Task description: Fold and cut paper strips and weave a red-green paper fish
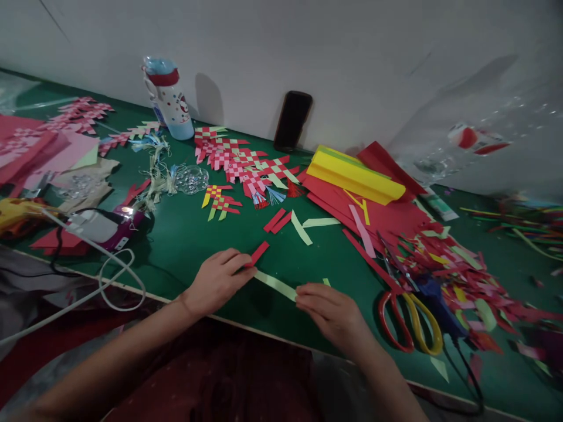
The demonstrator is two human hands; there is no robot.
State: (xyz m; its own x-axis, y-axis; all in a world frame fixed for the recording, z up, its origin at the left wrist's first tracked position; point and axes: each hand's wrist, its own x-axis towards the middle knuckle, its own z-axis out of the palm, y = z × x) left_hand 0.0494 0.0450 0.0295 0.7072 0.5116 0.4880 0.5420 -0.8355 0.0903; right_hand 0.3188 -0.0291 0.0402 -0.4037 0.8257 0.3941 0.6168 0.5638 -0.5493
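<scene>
Between my two hands stretches a pale green paper strip. Its left end meets a red paper strip, which sticks up from the closed fingers of my left hand. My right hand pinches the other end of the pale strip. Just beyond lie short red strips and two more pale green strips on the green table. Farther back are small woven paper fish in red, yellow and green, and a cluster of red and pink woven fish with tassels.
Scissors lie right of my right hand, beside a blue corded tool and a heap of paper scraps. Red sheets, a yellow folded sheet, a phone and a bottle stand behind. A white cable loops at left.
</scene>
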